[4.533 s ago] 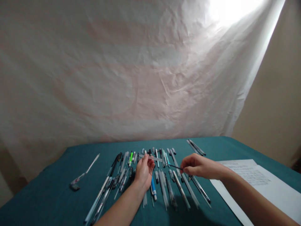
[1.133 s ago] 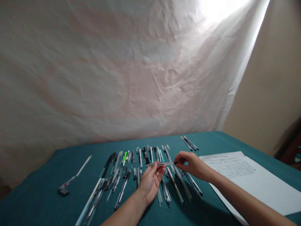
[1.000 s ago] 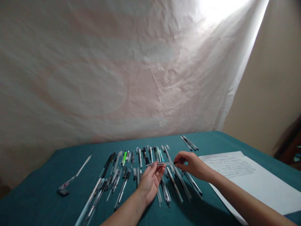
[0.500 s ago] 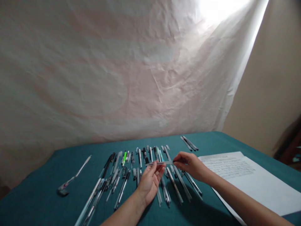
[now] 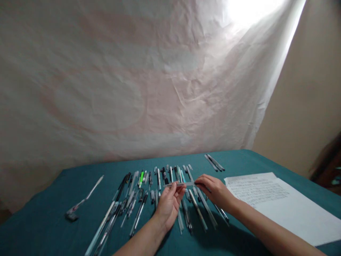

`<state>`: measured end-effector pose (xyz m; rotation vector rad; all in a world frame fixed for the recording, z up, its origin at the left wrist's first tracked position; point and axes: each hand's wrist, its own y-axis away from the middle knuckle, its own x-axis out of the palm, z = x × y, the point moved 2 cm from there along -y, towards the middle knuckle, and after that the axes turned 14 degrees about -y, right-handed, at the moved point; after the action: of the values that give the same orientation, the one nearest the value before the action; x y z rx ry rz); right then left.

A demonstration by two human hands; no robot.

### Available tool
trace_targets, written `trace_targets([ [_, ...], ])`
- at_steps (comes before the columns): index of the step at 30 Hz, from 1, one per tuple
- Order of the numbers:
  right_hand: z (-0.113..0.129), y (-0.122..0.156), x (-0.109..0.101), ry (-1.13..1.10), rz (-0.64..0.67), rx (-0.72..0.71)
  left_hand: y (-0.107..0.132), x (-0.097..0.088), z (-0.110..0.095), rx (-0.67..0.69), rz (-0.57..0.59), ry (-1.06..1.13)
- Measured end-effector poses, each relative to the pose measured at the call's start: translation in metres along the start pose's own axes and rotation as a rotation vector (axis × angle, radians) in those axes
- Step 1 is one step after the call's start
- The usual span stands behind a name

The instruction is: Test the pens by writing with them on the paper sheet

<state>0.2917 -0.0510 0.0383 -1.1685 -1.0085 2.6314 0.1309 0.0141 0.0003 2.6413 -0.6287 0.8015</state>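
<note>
A slim translucent pen (image 5: 188, 184) is held level above the table between both hands. My left hand (image 5: 170, 204) is closed on its left part, pinching it between thumb and fingers. My right hand (image 5: 213, 188) has its fingertips together at the pen's right end, where a small dark part shows. Below and around the hands lie rows of pens, among them a bright green one (image 5: 141, 179), a black-and-clear one (image 5: 139, 215) and a long pale one (image 5: 198, 209). My hands cover parts of several of them.
Sheets of paper (image 5: 293, 213), the top one bearing handwriting, lie at the right. A few thin dark-tipped pens or refills (image 5: 214, 162) rest at the back right. A thin white strip with a dark clump (image 5: 71, 215) lies at the left. A pale hanging sheet (image 5: 133, 89) stands behind the green-covered table (image 5: 39, 220).
My right hand has shifted slightly left and its fingers now lie flatter over the pen's end. The left hand and pen have moved very slightly left.
</note>
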Motion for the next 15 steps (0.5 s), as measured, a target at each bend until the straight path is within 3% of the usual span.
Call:
trace_targets([
  [6, -0.003, 0.001, 0.003, 0.111, 0.025, -0.028, 0.0, 0.001, -0.001, 0.006, -0.008, -0.038],
  [15, -0.007, 0.008, 0.014, 0.097, 0.064, 0.18, 0.001, 0.001, -0.001, 0.031, 0.011, -0.1],
])
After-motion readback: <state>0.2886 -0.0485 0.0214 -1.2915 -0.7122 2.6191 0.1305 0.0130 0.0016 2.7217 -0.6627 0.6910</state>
